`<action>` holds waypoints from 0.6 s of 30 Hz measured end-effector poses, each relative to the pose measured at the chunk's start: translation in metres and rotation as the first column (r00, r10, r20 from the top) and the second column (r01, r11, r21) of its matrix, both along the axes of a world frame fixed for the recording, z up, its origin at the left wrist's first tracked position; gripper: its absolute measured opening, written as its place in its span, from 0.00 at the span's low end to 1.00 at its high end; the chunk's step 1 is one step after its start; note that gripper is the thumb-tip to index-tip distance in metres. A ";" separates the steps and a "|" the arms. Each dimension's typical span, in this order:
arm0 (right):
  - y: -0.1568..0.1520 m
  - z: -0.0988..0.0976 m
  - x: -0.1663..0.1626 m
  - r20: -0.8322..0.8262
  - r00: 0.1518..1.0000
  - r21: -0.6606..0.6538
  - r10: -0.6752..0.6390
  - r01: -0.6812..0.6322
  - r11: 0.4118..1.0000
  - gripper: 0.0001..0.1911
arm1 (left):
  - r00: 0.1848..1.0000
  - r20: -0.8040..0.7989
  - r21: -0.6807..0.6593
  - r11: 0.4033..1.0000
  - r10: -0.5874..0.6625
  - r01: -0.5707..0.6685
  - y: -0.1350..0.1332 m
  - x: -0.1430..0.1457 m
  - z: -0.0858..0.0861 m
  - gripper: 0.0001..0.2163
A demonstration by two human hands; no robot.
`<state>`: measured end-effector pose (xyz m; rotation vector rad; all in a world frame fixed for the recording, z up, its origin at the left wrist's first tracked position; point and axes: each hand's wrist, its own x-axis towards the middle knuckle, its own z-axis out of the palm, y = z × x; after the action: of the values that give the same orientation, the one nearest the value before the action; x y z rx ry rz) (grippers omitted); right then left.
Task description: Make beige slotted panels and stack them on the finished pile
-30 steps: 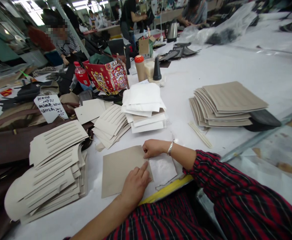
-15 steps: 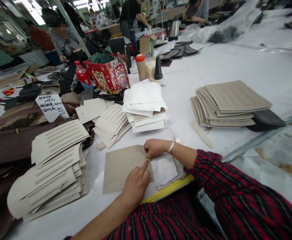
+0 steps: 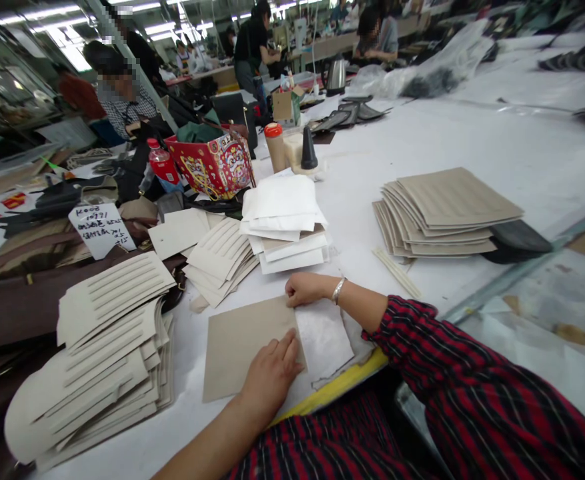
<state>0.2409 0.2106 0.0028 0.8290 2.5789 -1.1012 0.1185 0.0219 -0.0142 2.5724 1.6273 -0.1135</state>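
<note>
A flat beige sheet, leather-like and rectangular, lies on the white table in front of me. My left hand rests on its lower right part, palm down and fingers stretched out. At the sheet's upper right corner, my right hand is closed, with its fingertips on the edge; the exact grip is partly hidden. A white paper piece lies against the sheet's right side, below my right wrist. Just beyond my hands stands a stack of white and beige sheets.
Ridged beige panels are piled at left, with a smaller pile behind. Another beige stack sits at right near pale strips. Farther back are a red patterned bag, a bottle and a black cone. Other people work beyond.
The camera view has shifted slightly. My left index finger has drawn back from near my right fingertips, so the hands are farther apart. My right hand stays at the sheet's corner.
</note>
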 end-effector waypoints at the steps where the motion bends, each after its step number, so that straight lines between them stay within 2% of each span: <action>1: 0.000 0.000 -0.001 -0.001 1.000 -0.013 -0.003 0.003 1.000 0.12 | 1.000 -0.001 -0.009 1.000 -0.003 0.003 0.001 0.000 0.000 0.18; 5: -0.001 -0.001 -0.003 0.007 1.000 -0.019 -0.007 0.007 1.000 0.12 | 1.000 0.022 -0.043 0.999 0.006 -0.006 0.004 0.000 0.000 0.14; 10: -0.002 0.002 -0.007 0.052 0.998 0.133 0.029 -0.036 0.990 0.11 | 0.999 0.004 -0.161 0.986 0.050 -0.049 0.013 0.002 0.006 0.09; 13: 0.000 0.004 -0.012 0.100 0.994 0.158 0.042 -0.057 0.986 0.13 | 0.998 0.006 -0.218 0.974 0.064 -0.061 0.019 0.004 0.011 0.09; 18: 0.005 0.007 -0.019 0.104 0.987 0.255 -0.125 0.095 0.962 0.16 | 0.997 0.000 -0.231 0.970 0.074 -0.072 0.024 0.009 0.015 0.11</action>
<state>0.2223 0.2151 0.0101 1.0716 2.6307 -0.7352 0.1274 0.0457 0.0004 2.3340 1.5989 -0.2690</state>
